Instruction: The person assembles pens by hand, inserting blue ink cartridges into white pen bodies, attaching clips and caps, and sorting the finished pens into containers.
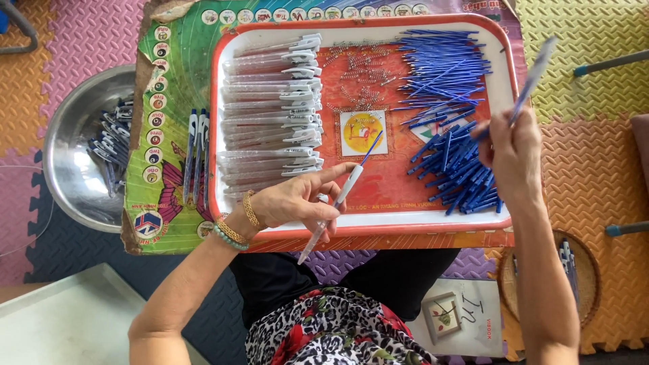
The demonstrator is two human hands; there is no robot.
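Note:
My left hand (297, 199) holds a clear pen barrel with a blue refill (341, 196) sticking out of its top, above the near rim of a red-and-white tray (358, 226). My right hand (515, 152) is raised over the tray's right side and grips another pen (534, 74), blurred and pointing up to the right. On the tray lie a stack of clear pen barrels (270, 115) at the left, small metal springs (358, 74) in the middle, and a heap of blue refills (449, 122) at the right.
The tray rests on a colourful cardboard sheet (169, 128) with three finished pens (197, 155) on it. A metal bowl (74, 155) with more pens stands at the left. A woven basket (574, 270) sits at the lower right, on foam floor mats.

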